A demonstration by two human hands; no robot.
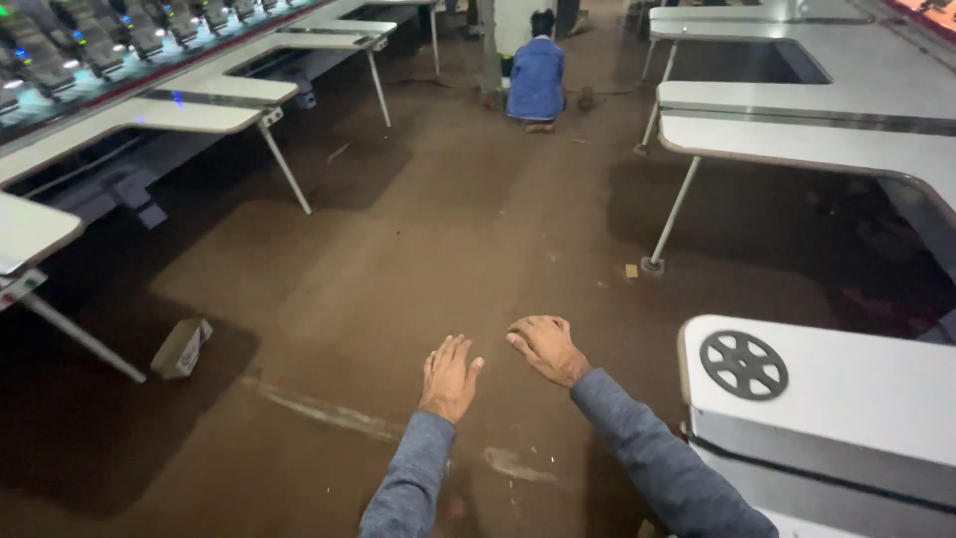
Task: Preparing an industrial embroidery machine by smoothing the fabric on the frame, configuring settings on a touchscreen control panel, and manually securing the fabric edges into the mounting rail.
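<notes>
Both your hands, left (450,377) and right (546,347), were open and empty over the floor (418,249); the worktop (846,389) lay right of them, nearer your right hand.

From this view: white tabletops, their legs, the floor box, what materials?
White tabletops: likely laminated board, smooth and semi-gloss, with a dark edge band. Legs: thin pale tubes, probably painted metal. Box: looks like plain cardboard, matte brown. Both hands are empty.

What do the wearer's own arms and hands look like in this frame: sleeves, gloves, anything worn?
Both arms wear long grey-blue knit sleeves that end at the wrists. The left hand and right hand are bare: no gloves, and no rings, watch or bands that I can make out. The sleeves look plain, without visible markings or cuffs of another colour.
</notes>
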